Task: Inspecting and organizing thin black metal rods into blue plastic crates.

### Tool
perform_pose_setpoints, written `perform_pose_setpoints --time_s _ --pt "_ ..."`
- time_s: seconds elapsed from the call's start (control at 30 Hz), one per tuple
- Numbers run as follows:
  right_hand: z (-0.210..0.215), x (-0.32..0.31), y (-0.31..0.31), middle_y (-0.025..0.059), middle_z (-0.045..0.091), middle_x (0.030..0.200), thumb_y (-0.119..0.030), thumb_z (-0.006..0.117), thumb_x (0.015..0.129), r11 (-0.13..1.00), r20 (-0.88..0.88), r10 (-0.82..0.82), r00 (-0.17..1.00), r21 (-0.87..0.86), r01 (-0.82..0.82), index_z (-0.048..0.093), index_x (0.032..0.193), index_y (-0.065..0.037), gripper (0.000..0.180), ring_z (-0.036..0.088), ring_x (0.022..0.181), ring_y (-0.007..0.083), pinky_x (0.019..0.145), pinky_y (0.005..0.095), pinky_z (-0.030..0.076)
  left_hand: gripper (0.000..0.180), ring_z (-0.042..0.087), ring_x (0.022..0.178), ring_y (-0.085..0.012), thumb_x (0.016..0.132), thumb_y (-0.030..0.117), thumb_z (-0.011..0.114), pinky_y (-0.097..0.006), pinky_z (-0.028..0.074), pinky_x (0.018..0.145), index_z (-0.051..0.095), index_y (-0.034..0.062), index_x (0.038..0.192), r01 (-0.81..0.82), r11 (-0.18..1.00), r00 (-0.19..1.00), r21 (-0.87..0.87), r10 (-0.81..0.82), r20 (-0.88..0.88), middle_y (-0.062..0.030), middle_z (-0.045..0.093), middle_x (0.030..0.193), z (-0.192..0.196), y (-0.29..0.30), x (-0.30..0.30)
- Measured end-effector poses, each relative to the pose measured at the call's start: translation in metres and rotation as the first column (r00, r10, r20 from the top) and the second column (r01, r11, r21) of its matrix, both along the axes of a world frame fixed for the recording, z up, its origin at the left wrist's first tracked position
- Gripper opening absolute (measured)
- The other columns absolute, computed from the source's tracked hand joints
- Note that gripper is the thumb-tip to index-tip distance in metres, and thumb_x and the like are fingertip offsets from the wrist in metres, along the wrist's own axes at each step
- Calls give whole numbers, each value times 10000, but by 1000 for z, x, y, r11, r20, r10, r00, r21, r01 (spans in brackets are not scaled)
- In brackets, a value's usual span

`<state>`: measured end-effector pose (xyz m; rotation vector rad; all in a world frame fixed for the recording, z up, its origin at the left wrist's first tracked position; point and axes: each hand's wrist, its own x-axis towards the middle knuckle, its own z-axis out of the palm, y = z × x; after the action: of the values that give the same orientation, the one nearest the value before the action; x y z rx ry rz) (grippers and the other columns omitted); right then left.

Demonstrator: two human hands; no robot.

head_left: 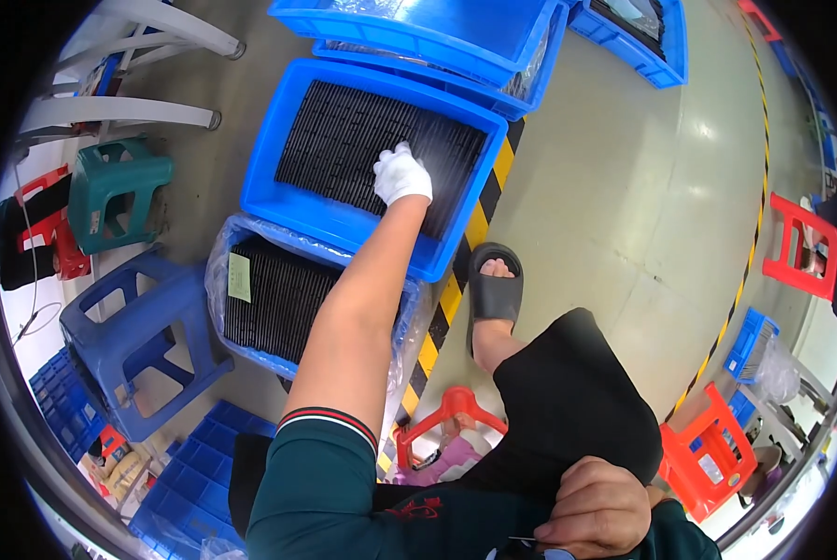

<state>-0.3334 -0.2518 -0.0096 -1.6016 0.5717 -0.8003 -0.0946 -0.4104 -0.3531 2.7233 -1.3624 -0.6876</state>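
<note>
My left hand point(400, 175), in a white glove, reaches over a blue plastic bin point(311, 213). Inside the bin, thin black strips point(339, 135) stand packed in tight rows. The gloved fingers are curled down at the strips, and what they grip, if anything, is hidden beneath them. Close to my body at the lower edge, my bare right hand point(597, 509) is closed. A thin metallic piece and a bit of something bluish show beside its fingers, too little to name.
A plastic-lined bin point(283, 299) of black strips sits below. More blue bins point(418, 42) are stacked beyond. To the left are a blue stool point(147, 341) and a green stool point(119, 191). Yellow-black floor tape point(477, 224) runs beside the bins; red stools point(708, 457) stand right.
</note>
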Motion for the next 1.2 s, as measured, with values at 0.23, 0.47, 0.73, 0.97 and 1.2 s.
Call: perform_pose_setpoints --time_s 0.23,0.47,0.73,0.97,1.2 --pt "-1 -4 2 123 572 796 -82 743 763 1000 1 -20 1000 10 20 659 895 51 206 553 679 258 574 345 438 320 581 1052 -301 880 305 622 -424 519 835 632 183 1176 -101 995 994 -14 102 41 -127 582 1112 -12 3 8" --pt "-1 -6 1 115 571 794 -87 743 762 1000 -25 -23 999 14 24 662 900 43 206 554 678 256 576 346 442 349 568 1049 -300 855 289 628 -429 505 848 637 237 1201 3 995 1000 -96 -1 21 -105 592 1109 -26 5 1" --pt "-1 -5 1 113 575 786 -97 733 775 999 -35 -39 999 7 39 665 887 41 190 557 667 248 577 342 446 336 569 1017 -305 830 257 634 -434 500 797 633 185 1158 120 978 987 -169 -100 124 -114 586 1077 -26 10 -9" --pt "0 -2 0 114 573 761 -91 719 786 998 -19 -59 998 24 60 662 868 45 169 554 647 243 559 332 436 395 539 1064 -313 817 271 651 -449 493 839 609 169 1195 239 965 966 -110 -226 122 -111 549 1169 -31 24 -35" --pt "1 0 2 116 572 749 -98 723 787 998 -14 -59 998 8 59 658 854 45 171 551 625 245 534 330 426 422 577 1081 -333 853 193 560 -436 465 928 585 174 1274 269 939 878 -212 -330 -346 -159 605 1168 -25 30 -29"
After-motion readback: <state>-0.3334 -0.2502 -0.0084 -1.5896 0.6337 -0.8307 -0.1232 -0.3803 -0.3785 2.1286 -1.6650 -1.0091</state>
